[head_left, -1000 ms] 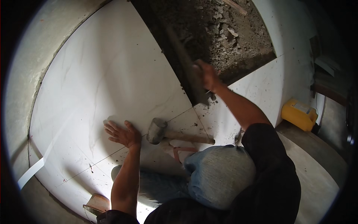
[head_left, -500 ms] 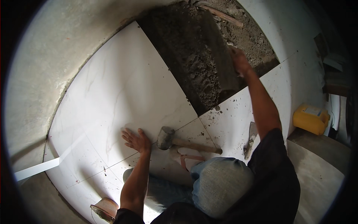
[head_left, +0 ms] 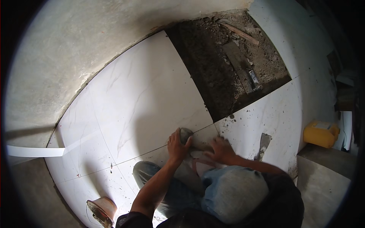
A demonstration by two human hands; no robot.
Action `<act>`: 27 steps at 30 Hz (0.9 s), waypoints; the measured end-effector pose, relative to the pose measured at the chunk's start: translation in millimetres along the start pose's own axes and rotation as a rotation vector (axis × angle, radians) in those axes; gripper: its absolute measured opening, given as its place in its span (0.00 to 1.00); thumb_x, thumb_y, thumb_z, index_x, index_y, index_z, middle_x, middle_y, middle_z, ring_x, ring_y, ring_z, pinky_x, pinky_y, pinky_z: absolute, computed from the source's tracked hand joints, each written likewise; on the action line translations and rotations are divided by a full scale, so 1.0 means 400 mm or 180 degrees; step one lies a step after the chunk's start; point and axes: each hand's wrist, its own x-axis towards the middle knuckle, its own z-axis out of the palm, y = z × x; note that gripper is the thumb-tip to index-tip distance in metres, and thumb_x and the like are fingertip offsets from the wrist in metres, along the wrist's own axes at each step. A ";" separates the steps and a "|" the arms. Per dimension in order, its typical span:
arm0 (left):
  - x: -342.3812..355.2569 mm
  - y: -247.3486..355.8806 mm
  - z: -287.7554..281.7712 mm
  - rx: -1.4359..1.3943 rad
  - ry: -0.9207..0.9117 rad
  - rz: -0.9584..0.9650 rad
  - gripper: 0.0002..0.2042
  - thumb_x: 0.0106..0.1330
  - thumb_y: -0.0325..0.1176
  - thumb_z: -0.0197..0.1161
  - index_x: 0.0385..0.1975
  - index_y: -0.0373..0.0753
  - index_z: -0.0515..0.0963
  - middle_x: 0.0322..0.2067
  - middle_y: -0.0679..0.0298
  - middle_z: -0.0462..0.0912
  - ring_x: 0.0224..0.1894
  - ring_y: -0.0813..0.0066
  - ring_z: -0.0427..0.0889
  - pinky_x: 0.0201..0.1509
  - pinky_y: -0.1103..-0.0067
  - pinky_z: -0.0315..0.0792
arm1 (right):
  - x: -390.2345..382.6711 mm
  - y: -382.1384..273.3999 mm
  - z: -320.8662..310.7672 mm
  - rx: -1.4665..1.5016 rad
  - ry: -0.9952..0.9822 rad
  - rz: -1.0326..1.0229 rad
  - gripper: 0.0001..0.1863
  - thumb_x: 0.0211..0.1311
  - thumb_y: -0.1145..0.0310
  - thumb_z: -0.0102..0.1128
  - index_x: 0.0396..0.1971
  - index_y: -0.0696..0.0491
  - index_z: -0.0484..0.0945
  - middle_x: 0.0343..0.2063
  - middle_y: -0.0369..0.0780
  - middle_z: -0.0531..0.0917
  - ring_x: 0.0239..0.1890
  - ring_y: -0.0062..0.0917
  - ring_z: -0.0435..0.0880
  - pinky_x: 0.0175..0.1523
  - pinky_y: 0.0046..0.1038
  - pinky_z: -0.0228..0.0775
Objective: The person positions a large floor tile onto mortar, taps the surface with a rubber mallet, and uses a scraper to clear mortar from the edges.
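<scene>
My left hand (head_left: pixel 177 147) has its fingers curled around the grey head of a mallet (head_left: pixel 186 133), which is on the tiles in front of my knees. Close by on the right, my right hand (head_left: pixel 221 151) is low over the spot where the mallet's handle would run. Its fingers are slightly smeared and the handle is hidden, so its grip is unclear. Beyond both hands lies a large white marbled tile (head_left: pixel 152 87). To its right is an open patch of dark, rough mortar (head_left: pixel 207 72), with a long flat grey bar (head_left: pixel 237 62) lying on it.
A wooden strip (head_left: pixel 240 33) lies at the patch's far side. A trowel (head_left: pixel 264 144) rests on the right-hand tiles, near a yellow jug (head_left: pixel 321 134) on a ledge. A bucket (head_left: pixel 104 209) stands at lower left. A concrete wall (head_left: pixel 76 57) curves along the far left.
My right hand has left the bar on the mortar and come back near my knees. My left hand has moved from the flat tile onto the mallet's head. The view has shifted slightly.
</scene>
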 end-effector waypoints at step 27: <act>1.076 -0.035 -0.036 0.1032 0.1467 0.0757 0.34 0.68 0.49 0.48 0.69 0.37 0.52 0.71 0.51 0.46 0.74 0.51 0.39 0.73 0.53 0.33 | 0.207 0.129 -0.290 0.2246 0.1047 0.1053 0.12 0.64 0.68 0.49 0.42 0.60 0.74 0.21 0.43 0.78 0.22 0.25 0.77 0.30 0.29 0.69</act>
